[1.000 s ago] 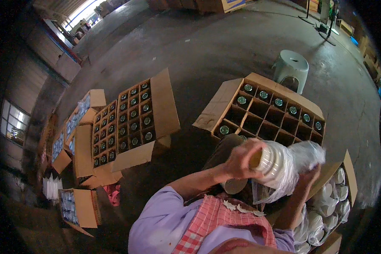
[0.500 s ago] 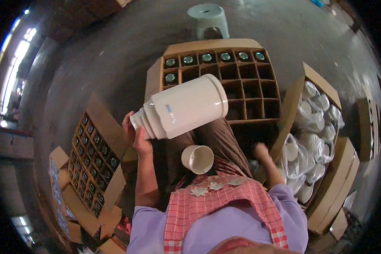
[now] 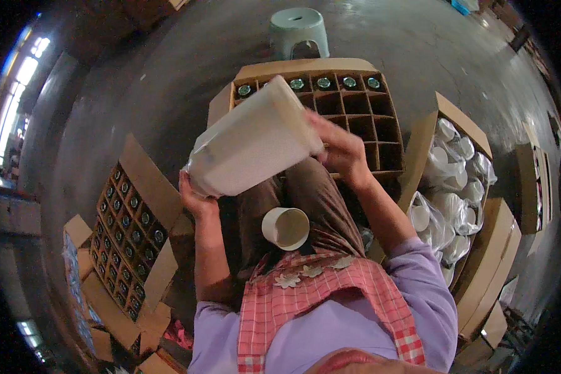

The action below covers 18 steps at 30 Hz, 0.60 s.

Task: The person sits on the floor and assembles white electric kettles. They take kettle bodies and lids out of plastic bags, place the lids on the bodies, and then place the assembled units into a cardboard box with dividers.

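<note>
A large white thermos flask is held tilted above my knees, its broad base up and to the right. My left hand is closed round its narrower neck end, with the fingers partly hidden behind it. At the base, my right hand grips the edge, slightly smeared by motion. An open white cup rests between my thighs, its mouth facing up and to the right. Behind the flask stands a divided cardboard box; round silvery-green tops fill several far cells, and part of it is hidden by the flask.
Left of me, a tilted divided carton is full of round-topped items. To the right, an open carton holds white cups in clear plastic bags, beside another cardboard box. A pale green stool stands beyond the middle box.
My right hand has come up from beside the right carton to the flask's base. The flask has turned, its base end rising and its neck end dropping in my left hand.
</note>
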Available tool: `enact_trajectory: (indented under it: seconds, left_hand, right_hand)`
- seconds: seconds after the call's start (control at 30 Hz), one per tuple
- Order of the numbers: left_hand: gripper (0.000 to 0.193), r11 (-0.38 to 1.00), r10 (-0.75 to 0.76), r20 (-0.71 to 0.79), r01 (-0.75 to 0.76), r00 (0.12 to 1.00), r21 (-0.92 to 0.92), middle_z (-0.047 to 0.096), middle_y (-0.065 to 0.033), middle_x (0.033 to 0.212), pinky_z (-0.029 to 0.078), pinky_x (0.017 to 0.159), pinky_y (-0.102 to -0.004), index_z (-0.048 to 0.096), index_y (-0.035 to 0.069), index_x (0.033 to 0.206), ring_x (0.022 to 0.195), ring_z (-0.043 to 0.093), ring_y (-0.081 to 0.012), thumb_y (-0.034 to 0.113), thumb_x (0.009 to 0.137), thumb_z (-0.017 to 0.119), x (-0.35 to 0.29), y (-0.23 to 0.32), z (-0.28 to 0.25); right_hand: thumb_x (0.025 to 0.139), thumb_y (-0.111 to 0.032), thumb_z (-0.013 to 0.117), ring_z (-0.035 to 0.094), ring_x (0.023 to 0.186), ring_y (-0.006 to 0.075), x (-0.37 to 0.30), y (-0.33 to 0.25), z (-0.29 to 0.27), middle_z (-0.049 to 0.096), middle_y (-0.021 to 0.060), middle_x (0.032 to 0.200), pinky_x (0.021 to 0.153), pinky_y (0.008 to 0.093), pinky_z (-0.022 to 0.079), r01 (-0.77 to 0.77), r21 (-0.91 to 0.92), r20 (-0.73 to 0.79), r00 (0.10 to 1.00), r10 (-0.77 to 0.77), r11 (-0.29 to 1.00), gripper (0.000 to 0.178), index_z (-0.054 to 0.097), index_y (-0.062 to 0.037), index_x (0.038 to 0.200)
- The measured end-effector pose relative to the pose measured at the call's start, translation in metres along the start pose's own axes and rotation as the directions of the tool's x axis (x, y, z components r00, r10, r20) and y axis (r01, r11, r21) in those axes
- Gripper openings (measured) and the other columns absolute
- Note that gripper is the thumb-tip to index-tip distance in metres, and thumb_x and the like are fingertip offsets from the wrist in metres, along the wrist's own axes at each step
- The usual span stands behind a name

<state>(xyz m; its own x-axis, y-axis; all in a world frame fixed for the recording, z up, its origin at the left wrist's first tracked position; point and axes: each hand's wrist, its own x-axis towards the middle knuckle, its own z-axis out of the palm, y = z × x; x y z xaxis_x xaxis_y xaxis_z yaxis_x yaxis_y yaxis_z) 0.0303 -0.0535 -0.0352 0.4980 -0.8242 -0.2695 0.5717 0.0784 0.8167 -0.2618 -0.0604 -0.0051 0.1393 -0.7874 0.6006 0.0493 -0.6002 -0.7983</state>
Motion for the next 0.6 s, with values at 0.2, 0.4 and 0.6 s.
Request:
enact_trajectory:
  seconds: [0.2, 0.4, 0.6]
  left_hand:
    - [0.037, 0.938, 0.311, 0.34, -0.344, 0.887, 0.041, 0.052, -0.0086, 0.107, 0.041, 0.085, -0.0357, 0.051, 0.003, 0.109, 0.1, 0.05, -0.0236, 0.026, 0.081, 0.043, 0.018, -0.028, -0.018]
    - [0.048, 0.939, 0.304, 0.176, -0.326, 0.936, 0.109, 0.05, -0.0123, 0.107, 0.041, 0.086, -0.0367, 0.048, 0.0, 0.111, 0.1, 0.049, -0.0239, 0.033, 0.076, 0.05, 0.041, -0.027, -0.02]
    - [0.047, 0.843, 0.434, 0.298, -0.5, 0.85, 0.198, 0.047, -0.0122, 0.111, 0.041, 0.087, -0.0368, 0.046, -0.002, 0.113, 0.102, 0.049, -0.0249, 0.028, 0.077, 0.049, 0.048, -0.031, -0.02]
  right_hand:
    - [0.09, -0.049, 0.035, 0.046, 0.114, 0.0273, 0.019, 0.027, -0.024, 0.05, 0.0157, 0.121, 0.1, 0.0396, 0.028, -0.587, 0.415, -0.092, 0.732, 0.675, 0.695, 0.061, 0.045, 0.0022, 0.122]
    - [0.082, -0.038, 0.053, 0.052, 0.108, 0.0278, 0.025, 0.055, -0.025, 0.054, 0.0165, 0.116, 0.093, 0.0411, 0.038, -0.296, 0.372, 0.044, 0.952, 0.301, 0.88, 0.047, 0.058, 0.0003, 0.109]
    - [0.077, -0.037, 0.057, 0.051, 0.101, 0.023, 0.051, 0.085, 0.008, 0.054, 0.014, 0.11, 0.087, 0.0353, 0.041, -0.685, 0.255, 0.006, 0.707, 0.707, 0.683, 0.06, 0.045, 0.002, 0.12]
